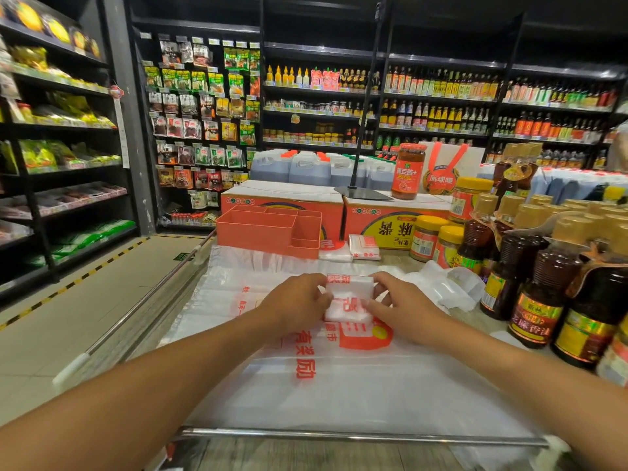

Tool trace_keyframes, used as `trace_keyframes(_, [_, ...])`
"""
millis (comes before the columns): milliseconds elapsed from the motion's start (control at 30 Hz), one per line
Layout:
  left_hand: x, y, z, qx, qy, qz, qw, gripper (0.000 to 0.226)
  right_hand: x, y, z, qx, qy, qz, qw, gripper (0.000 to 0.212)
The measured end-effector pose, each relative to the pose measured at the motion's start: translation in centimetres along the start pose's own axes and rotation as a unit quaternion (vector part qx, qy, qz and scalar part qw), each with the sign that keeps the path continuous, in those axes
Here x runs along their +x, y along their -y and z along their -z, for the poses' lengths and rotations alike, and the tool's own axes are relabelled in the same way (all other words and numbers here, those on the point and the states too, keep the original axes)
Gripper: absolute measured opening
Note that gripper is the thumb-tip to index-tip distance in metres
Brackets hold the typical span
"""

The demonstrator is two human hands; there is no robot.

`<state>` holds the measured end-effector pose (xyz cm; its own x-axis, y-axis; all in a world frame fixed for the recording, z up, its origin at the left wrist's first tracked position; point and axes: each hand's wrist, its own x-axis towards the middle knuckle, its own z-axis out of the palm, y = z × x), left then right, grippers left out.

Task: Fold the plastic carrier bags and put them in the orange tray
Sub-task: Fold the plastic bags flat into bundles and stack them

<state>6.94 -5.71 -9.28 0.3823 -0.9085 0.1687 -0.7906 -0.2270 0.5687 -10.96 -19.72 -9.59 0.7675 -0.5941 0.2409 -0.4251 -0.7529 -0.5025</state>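
A small folded white plastic bag [348, 299] with red print sits between my hands, on top of flat, spread-out bags [323, 375]. My left hand [295, 302] pinches its left edge and my right hand [397, 305] pinches its right edge. The orange tray [268, 231], with several compartments, stands farther back on the surface. Two folded bags [363, 248] lie just right of the tray. A crumpled white bag [445, 285] lies to the right of my hands.
Dark sauce bottles [540, 294] and yellow-lidded jars [428, 241] crowd the right side. Orange cartons [390, 215] stand behind the tray, with a red jar [409, 171] and a black stand base [362, 192] on top. A metal rail [339, 435] edges the front. An aisle floor [85, 300] lies left.
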Motion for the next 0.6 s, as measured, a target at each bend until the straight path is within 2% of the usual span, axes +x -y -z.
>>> trace_keyframes(67, [0.04,-0.03,-0.03,0.045,-0.001,0.002,0.999,0.044,-0.05,-0.1,-0.23,-0.024,-0.019,0.005,1.0,0.05])
trace_keyframes(100, [0.1,0.05,-0.11,0.061,-0.005,-0.001,0.998,0.05,-0.04,-0.1,-0.26,-0.039,-0.026,0.014,0.999,0.055])
trace_keyframes(200, [0.15,0.27,-0.25,0.092,-0.031,-0.026,0.995,0.069,0.11,-0.14,-0.22,-0.102,-0.015,0.052,0.993,0.043])
trace_keyframes(267, [0.23,0.26,-0.22,0.133,-0.035,-0.065,0.988,0.062,0.08,-0.04,-0.2,-0.156,0.015,0.06,0.986,0.041])
trace_keyframes(367, [0.29,0.28,-0.38,0.183,0.003,-0.11,0.977,0.04,-0.13,0.2,-0.21,-0.206,0.061,0.066,0.974,0.051])
trace_keyframes(467, [0.27,0.54,-0.44,0.193,0.035,-0.1,0.975,0.04,-0.03,0.25,-0.13,-0.235,0.085,0.064,0.966,0.063])
trace_keyframes(600, [0.01,0.55,-0.1,0.202,0.06,-0.097,0.973,0.044,0.0,0.04,-0.19,-0.219,0.086,0.063,0.97,0.069])
